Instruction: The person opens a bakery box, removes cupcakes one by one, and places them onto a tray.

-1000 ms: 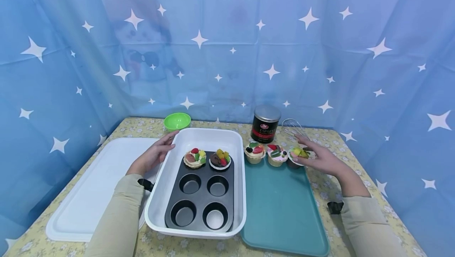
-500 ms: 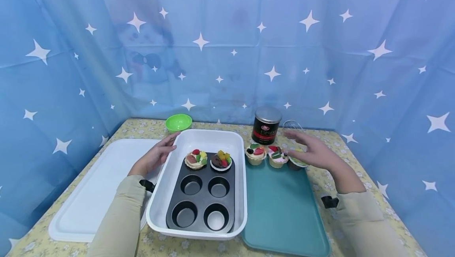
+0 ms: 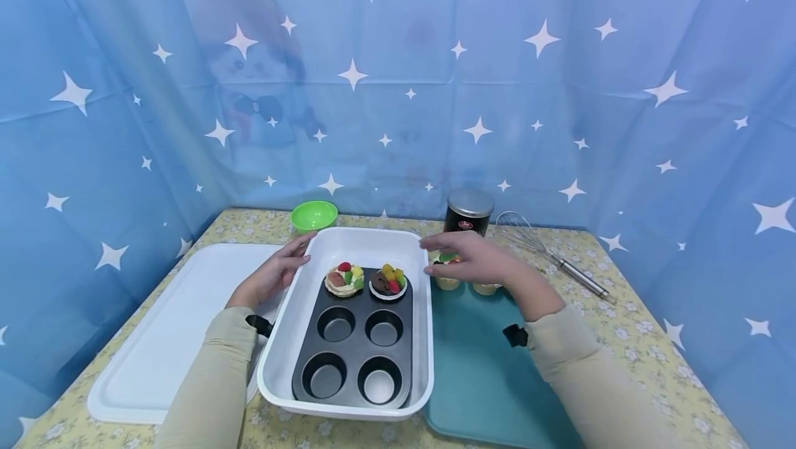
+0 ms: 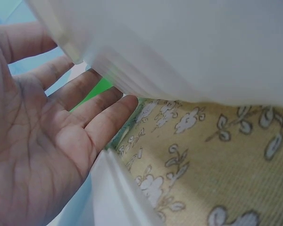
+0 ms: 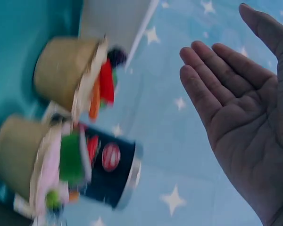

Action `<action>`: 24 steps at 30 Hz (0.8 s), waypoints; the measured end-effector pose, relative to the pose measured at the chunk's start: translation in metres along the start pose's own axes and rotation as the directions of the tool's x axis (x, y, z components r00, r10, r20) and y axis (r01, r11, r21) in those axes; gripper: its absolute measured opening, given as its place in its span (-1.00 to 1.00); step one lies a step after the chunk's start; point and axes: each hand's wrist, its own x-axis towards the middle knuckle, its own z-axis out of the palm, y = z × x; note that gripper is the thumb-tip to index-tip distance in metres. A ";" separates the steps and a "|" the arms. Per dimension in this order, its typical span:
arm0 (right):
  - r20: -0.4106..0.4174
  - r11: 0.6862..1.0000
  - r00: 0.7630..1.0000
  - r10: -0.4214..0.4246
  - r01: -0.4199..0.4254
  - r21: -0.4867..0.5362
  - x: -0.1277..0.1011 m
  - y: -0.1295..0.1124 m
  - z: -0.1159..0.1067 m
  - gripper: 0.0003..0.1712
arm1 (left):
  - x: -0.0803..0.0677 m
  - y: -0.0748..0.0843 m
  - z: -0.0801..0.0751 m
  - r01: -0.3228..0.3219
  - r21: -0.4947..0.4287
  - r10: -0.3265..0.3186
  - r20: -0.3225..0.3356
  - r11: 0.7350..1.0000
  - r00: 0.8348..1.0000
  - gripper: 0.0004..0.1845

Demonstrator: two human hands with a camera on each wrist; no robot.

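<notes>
Our right hand (image 3: 475, 260) hovers flat, fingers straight and empty, above the cupcakes (image 3: 449, 276) at the far edge of the teal tray (image 3: 479, 359), just under the palm. Left hand (image 3: 273, 275) rests loose against the white dish (image 3: 276, 359) rim. We judge the cupcakes light and top-fragile; grip the paper cup sides, not the fruit.
</notes>
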 end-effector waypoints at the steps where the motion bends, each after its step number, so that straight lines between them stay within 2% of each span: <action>1: 0.016 1.000 0.999 -0.027 0.028 -0.012 0.006 -0.002 0.003 -0.35 | 0.000 0.000 0.000 -0.001 -0.002 0.001 0.002 1.000 1.000 -0.33; 5: 0.092 0.997 0.993 -0.078 0.080 -0.020 0.025 -0.006 0.016 -0.37 | 0.000 0.001 0.000 0.001 -0.008 -0.001 0.004 1.000 1.000 -0.32; 10: 0.142 0.998 0.988 -0.055 0.054 0.008 0.039 -0.006 0.031 -0.35 | 0.001 0.001 0.001 -0.002 -0.009 0.002 -0.003 1.000 1.000 -0.31; 15: 0.158 1.000 0.987 -0.009 0.007 0.013 0.043 -0.006 0.041 -0.32 | 0.001 0.001 0.002 0.000 -0.006 0.000 -0.007 1.000 1.000 -0.31; 24: 0.164 1.000 0.986 0.022 -0.021 -0.009 0.043 -0.010 0.045 -0.33 | 0.001 0.000 0.001 -0.001 0.009 0.001 -0.004 1.000 1.000 -0.31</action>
